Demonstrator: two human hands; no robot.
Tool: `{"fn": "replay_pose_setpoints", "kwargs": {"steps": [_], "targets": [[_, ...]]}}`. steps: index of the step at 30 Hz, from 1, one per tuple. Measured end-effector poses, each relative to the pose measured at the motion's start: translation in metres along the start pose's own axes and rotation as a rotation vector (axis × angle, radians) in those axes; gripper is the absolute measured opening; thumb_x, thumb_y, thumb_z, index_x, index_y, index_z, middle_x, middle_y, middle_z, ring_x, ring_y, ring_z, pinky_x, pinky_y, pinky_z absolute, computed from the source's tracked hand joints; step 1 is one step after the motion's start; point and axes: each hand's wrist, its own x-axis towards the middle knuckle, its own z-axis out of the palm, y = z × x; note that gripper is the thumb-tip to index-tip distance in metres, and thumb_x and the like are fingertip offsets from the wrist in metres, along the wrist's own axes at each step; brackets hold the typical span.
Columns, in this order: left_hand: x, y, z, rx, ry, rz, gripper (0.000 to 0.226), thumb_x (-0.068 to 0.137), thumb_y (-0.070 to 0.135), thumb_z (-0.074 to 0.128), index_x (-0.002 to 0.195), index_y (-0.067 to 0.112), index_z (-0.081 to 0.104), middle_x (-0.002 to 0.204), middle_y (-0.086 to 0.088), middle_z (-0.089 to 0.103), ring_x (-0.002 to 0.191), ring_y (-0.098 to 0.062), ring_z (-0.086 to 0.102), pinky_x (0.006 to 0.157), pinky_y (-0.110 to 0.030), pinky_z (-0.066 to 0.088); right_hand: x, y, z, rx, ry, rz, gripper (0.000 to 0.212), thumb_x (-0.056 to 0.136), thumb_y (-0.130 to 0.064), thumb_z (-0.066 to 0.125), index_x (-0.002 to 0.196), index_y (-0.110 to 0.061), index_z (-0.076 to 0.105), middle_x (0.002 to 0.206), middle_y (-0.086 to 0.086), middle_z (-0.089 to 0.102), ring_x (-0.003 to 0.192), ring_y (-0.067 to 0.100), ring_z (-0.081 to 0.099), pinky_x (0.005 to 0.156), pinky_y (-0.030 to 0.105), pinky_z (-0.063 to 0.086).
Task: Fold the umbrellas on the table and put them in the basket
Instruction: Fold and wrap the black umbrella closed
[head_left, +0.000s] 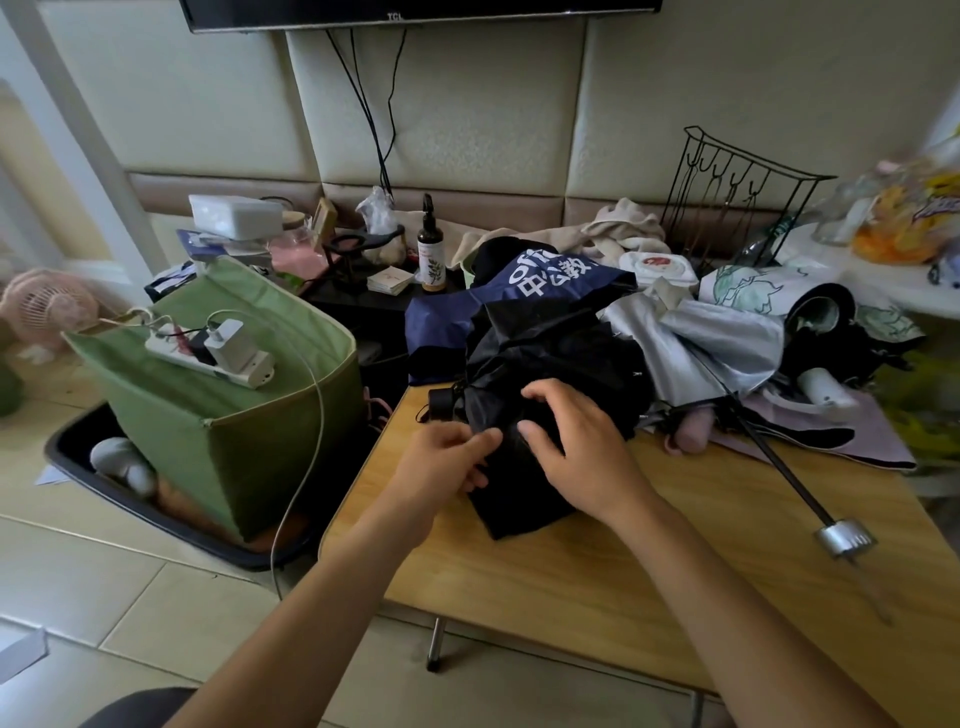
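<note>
Black, limp nylon: the black umbrella (545, 364) lies near the tabletop's (571, 561) left edge. Left hand (441, 457) pinches its cloth; right hand (576, 447) presses, fingers spread. Light, slippery; better gripped by the handle (441, 400).

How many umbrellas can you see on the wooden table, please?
4: a black fabric umbrella under both hands, a navy printed umbrella behind it, a silver umbrella to its right, and a floral white umbrella farthest right. The pile may hide others.
</note>
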Motion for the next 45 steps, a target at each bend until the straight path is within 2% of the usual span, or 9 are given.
{"fn": "replay_pose_setpoints", "kwargs": {"steps": [5,8,13,20,26,30,32,36,45], "targets": [[-0.004,0.012,-0.009,-0.362,0.003,0.098,0.017,0.102,0.016,0.057,0.105,0.01,0.073,0.098,-0.007,0.073,0.094,-0.021,0.07,0.091,-0.037,0.054,-0.001,-0.008,-0.011,0.023,-0.253,-0.013,0.059,0.083,-0.059,0.075,0.128,-0.036,0.045,0.162,-0.012,0.025,0.145,0.007,0.029,0.111,0.028,0.031],[-0.01,0.014,-0.012,-0.209,0.061,0.096,0.029,0.1,0.005,0.051,0.114,0.02,0.071,0.11,-0.009,0.073,0.103,-0.026,0.07,0.088,-0.035,0.058,0.001,0.0,-0.011,-0.129,-0.146,-0.064,0.052,0.086,-0.032,0.079,0.132,-0.034,0.054,0.16,-0.006,0.033,0.145,0.02,0.038,0.116,0.041,0.039],[-0.02,-0.009,-0.007,0.487,0.092,-0.049,0.037,0.091,0.048,0.07,0.114,0.022,0.057,0.105,0.004,0.062,0.09,-0.012,0.063,0.074,-0.028,0.055,0.008,-0.003,-0.015,-0.351,0.306,-0.056,0.011,0.086,-0.026,0.078,0.089,-0.016,0.077,0.087,-0.002,0.052,0.082,0.021,0.059,0.06,0.034,0.05],[-0.013,-0.02,0.012,0.691,0.239,0.2,0.027,0.085,0.037,0.076,0.081,0.027,0.051,0.088,0.008,0.053,0.086,-0.016,0.056,0.059,-0.022,0.033,0.002,-0.024,-0.022,0.089,0.149,0.473,0.041,0.09,-0.054,0.069,0.098,-0.018,0.053,0.07,0.003,0.068,0.052,0.022,0.069,0.038,0.023,0.041],[-0.025,0.007,0.01,-0.195,0.169,0.147,0.025,0.101,0.028,0.062,0.09,0.006,0.065,0.082,-0.004,0.063,0.084,-0.016,0.061,0.075,-0.027,0.048,-0.005,-0.021,-0.024,0.373,0.052,0.162,0.031,0.091,-0.039,0.075,0.09,-0.021,0.05,0.083,-0.011,0.056,0.078,0.007,0.061,0.072,0.027,0.048],[-0.038,0.03,0.002,-0.275,-0.02,0.228,0.026,0.108,0.021,0.045,0.124,0.024,0.065,0.108,0.008,0.076,0.113,-0.008,0.066,0.098,-0.029,0.046,-0.01,-0.015,-0.02,0.1,-0.16,0.027,0.062,0.087,-0.052,0.075,0.139,-0.032,0.047,0.152,-0.013,0.035,0.142,-0.003,0.028,0.112,0.026,0.035],[-0.041,0.031,0.002,-0.211,-0.14,0.225,0.04,0.108,0.015,0.041,0.141,0.034,0.053,0.117,0.008,0.075,0.118,-0.003,0.064,0.102,-0.027,0.043,-0.011,-0.013,-0.015,-0.028,-0.217,0.047,0.077,0.084,-0.054,0.077,0.148,-0.036,0.038,0.152,-0.011,0.026,0.138,0.002,0.032,0.11,0.031,0.04],[-0.035,0.014,0.001,-0.063,0.188,0.127,0.027,0.101,0.003,0.05,0.118,0.022,0.058,0.105,-0.002,0.072,0.101,-0.017,0.069,0.08,-0.025,0.05,-0.004,-0.007,-0.009,-0.086,0.06,0.006,0.02,0.09,-0.032,0.077,0.108,-0.025,0.071,0.104,-0.004,0.048,0.092,0.017,0.059,0.079,0.031,0.051],[-0.026,-0.016,0.003,0.818,0.08,0.107,0.05,0.08,0.058,0.076,0.115,0.029,0.053,0.107,0.008,0.054,0.1,-0.012,0.051,0.08,-0.025,0.043,0.011,-0.005,-0.012,0.132,0.327,0.049,0.02,0.1,-0.028,0.066,0.1,-0.01,0.077,0.091,-0.004,0.076,0.085,0.005,0.068,0.076,0.018,0.051]]}}
